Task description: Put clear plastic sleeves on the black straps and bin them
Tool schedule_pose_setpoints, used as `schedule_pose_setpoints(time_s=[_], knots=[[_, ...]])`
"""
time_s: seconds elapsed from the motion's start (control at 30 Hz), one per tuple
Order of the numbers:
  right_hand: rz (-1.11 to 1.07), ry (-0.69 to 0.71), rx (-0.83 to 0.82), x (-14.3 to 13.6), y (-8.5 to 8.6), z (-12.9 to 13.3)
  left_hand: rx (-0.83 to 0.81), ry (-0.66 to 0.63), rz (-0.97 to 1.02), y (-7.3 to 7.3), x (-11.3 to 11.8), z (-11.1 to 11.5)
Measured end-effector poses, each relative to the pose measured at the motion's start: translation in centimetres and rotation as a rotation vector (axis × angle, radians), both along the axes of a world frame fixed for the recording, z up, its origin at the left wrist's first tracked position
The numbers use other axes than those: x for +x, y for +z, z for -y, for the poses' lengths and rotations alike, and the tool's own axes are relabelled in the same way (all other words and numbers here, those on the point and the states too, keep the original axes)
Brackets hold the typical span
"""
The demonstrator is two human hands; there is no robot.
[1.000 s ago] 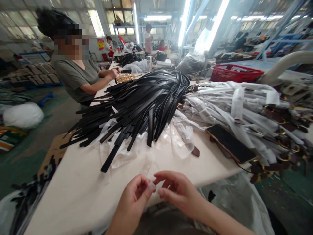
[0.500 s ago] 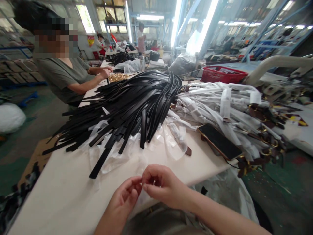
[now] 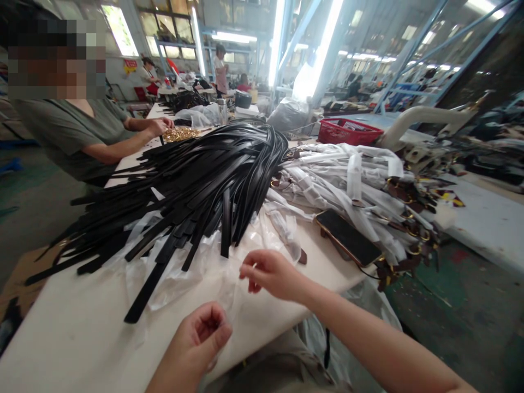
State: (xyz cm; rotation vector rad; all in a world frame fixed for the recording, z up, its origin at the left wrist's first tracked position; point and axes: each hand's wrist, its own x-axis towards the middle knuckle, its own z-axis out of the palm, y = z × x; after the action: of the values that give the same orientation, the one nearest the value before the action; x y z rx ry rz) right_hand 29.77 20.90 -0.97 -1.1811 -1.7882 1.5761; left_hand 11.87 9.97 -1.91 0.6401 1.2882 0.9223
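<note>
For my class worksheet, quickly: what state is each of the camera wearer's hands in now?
Left hand: fingers curled, partly closed; whether it holds anything cannot be told.
Right hand: fingers bent; whether they pinch anything cannot be told.

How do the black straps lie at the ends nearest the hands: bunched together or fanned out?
Fanned out: at these ends the black straps point different ways over the table, though farther back they curve together.
</note>
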Motion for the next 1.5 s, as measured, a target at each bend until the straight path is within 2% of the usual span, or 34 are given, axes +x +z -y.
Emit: schedule_pose_setpoints(time_s=[0.1,0.2,0.3,0.37,0.43,0.5,0.6,0.67,0.73,0.83,0.9,1.0,1.13,1.33,1.5], knots=[[0.117,-0.186,-0.008,-0.8,-0.8,-5.5,-0.004,0.042,-0.053,0.1,0.2,-0.1],[0.183,-0.226,-0.101,-2.2,-1.5,-10.2,0.009,0.053,-0.068,0.0,0.3,-0.1],[0.168,-0.213,-0.204,-3.1,-1.4,-12.5,0.066,0.086,-0.068,0.0,0.0,0.0],[0.088,-0.161,-0.262,-2.8,-0.9,-12.5,0.157,0.105,-0.074,0.1,-0.4,0.1],[-0.034,-0.07,-0.315,-1.8,-0.1,-11.3,0.227,0.127,-0.05,0.2,-0.8,0.4],[-0.168,0.044,-0.357,-0.3,0.6,-8.8,0.219,0.145,-0.006,0.1,-1.1,0.7],[-0.299,0.238,-0.418,1.7,1.3,-3.1,0.139,0.173,-0.004,-0.5,-1.7,1.2],[-0.313,0.398,-0.435,2.4,1.3,0.9,0.085,0.123,-0.027,-0.8,-2.0,1.3],[-0.333,0.384,-0.282,2.4,0.8,4.2,0.079,0.026,-0.046,-1.0,-2.2,1.2],[-0.47,0.117,-0.236,1.9,-0.8,6.9,0.109,-0.037,-0.078,-0.9,-2.2,1.1],[-0.529,-0.061,-0.313,1.5,-1.9,7.2,0.118,-0.014,-0.09,-0.8,-2.0,1.0],[-0.556,-0.183,-0.359,1.4,-2.8,6.5,0.181,-0.009,-0.119,-0.7,-1.7,0.7],[-0.652,-0.245,-0.409,1.2,-2.2,5.4,0.212,-0.043,-0.157,-0.9,-1.7,0.4],[-0.542,-0.197,-0.246,0.0,-1.2,5.7,0.212,-0.031,-0.152,-1.5,-2.3,0.7],[-0.527,-0.212,-0.217,-0.8,-0.9,6.2,0.183,-0.009,-0.16,-1.4,-2.2,0.7]])
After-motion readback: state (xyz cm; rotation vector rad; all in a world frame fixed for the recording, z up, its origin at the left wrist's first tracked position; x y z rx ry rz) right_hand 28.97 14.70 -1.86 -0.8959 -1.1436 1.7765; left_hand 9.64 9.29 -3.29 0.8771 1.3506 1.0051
